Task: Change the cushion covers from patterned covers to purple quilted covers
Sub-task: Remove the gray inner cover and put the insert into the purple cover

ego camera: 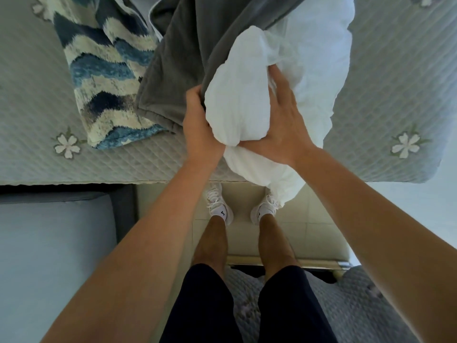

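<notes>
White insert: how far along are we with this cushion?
Done: patterned cover lies aside on the bed. In hand: left hand grips the dark cover at its edge, right hand holds the white insert, mostly outside it. Left: seating the insert fully, closing up.

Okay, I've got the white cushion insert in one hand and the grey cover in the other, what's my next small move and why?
Probably push the bunched end of the white cushion insert into the grey cover. Your left hand grips the cover's edge right beside it, your right hand holds that end, and most of the insert lies outside the cover.
</notes>
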### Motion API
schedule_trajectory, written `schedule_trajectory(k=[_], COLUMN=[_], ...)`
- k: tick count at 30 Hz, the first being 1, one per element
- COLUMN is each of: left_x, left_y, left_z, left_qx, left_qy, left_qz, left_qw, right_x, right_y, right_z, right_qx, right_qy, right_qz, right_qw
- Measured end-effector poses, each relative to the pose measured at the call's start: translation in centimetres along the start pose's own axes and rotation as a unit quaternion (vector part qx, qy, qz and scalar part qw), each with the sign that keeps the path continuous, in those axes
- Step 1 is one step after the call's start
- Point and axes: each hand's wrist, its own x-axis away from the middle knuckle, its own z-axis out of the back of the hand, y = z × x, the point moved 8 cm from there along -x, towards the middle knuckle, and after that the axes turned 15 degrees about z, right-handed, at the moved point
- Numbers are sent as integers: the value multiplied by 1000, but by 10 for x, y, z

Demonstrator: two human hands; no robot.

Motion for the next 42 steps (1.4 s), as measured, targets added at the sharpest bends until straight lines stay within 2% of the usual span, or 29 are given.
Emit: schedule_trajectory(k=[3, 7, 9, 11, 13, 14, 15, 16, 17, 18, 19, 20, 21, 23, 25, 27, 30, 32, 34, 35, 37, 39, 40, 42], left_x=[-9, -22, -17, -7, 6, 15, 25, 33, 37, 34, 23, 8, -6, -28, -40, -43, -34, -25, -15, -11, -3, 5, 7, 6], left_y=[1, 10, 15, 22, 36, 46, 55, 60, 62, 61, 57, 51, 44, 32, 24, 20, 19, 23, 26, 22, 0, -28, -37, -39], left_z=[-1, 15, 26, 36, 33, 24, 12, 0, -9, -11, -4, 11, 29, 53, 60, 63, 56, 49, 43, 41, 43, 52, 57, 63], left_qx=[12, -43, -81, -94, -127, -164, -206, -239, -259, -263, -246, -213, -177, -158, -191, -201, -201, -200, -232, -265, -313, -291, -263, -221], left_qy=[-35, 32, 93, 128, 126, 109, 86, 53, 22, 10, 28, 72, 121, 174, 180, 187, 198, 180, 158, 151, 140, 124, 118, 125], left_qz=[-3, -30, -67, -112, -158, -196, -242, -283, -304, -297, -261, -205, -150, -83, -53, -47, -68, -95, -135, -151, -141, -89, -67, -51], left_qw=[999, 998, 990, 981, 971, 961, 944, 927, 916, 918, 933, 953, 965, 968, 964, 960, 957, 958, 950, 940, 929, 944, 955, 966], right_x=[-11, -30, -39, -50, -60, -65, -70, -74, -75, -80, -84, -83, -80, -60, -24, 16, 44, 36, 11, -6, -39, -62, -69, -73], right_y=[0, -7, -2, 3, 5, 6, 6, 5, 3, 3, 2, -6, -9, -12, -12, -5, 14, 9, 4, 0, 2, 4, 1, -12], right_z=[-1, 3, 6, 11, 8, -7, -25, -43, -56, -63, -55, -56, -55, -42, -41, -50, -66, -67, -56, -40, -6, 14, 14, -7], right_qx=[-33, 35, 90, 139, 183, 187, 153, 78, -35, -116, -79, -75, -48, -48, -5, 86, 117, 127, 59, 24, -26, -57, -58, -29], right_qy=[9, 19, -3, -10, 0, -29, -65, -86, -72, -67, -75, -134, -149, -101, -37, -5, -18, -17, 1, 33, 155, 235, 229, 134], right_qz=[-26, 30, 37, 3, -44, -45, -55, -59, -82, -75, -42, -20, -24, -19, -4, -19, -84, -51, -19, -21, -59, -95, -93, -67], right_qw=[999, 999, 995, 990, 982, 981, 985, 992, 993, 988, 993, 988, 987, 994, 999, 996, 989, 990, 998, 999, 986, 966, 967, 988])
